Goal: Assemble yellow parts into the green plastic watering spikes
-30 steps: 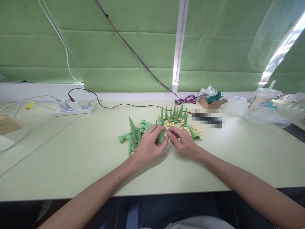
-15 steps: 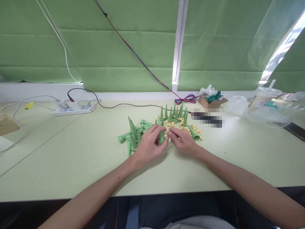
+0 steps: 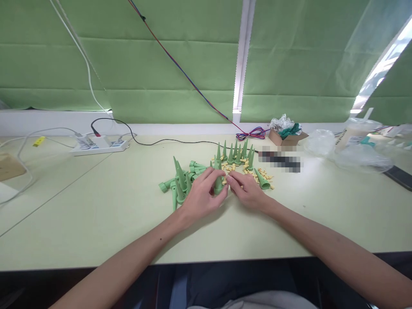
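Observation:
My left hand [image 3: 202, 193] curls around an upright green plastic spike [image 3: 218, 185], thumb in front and fingers behind. Close against it, my right hand [image 3: 246, 189] has thumb and forefinger pinched at the spike's right side, with a small yellow plastic piece [image 3: 225, 180] partly showing at the fingertips. Left of my hands lies a heap of green spikes [image 3: 181, 179], some standing, some on their sides. Behind them stands a row of green spikes [image 3: 238, 155] with yellow bits at their bases. One spike [image 3: 264, 183] tips over at the right among loose yellow pieces [image 3: 265, 174].
A white power strip [image 3: 99, 146] with plugs sits at the back left, its black cable [image 3: 167, 140] running along the table. At the back right are a cardboard box [image 3: 287, 138], a drink cup [image 3: 354, 133], plastic bags [image 3: 360, 158] and a dark phone [image 3: 399, 177].
Both hands hold nearly the same pose at the spike. The view has shifted very slightly; nothing else has visibly moved.

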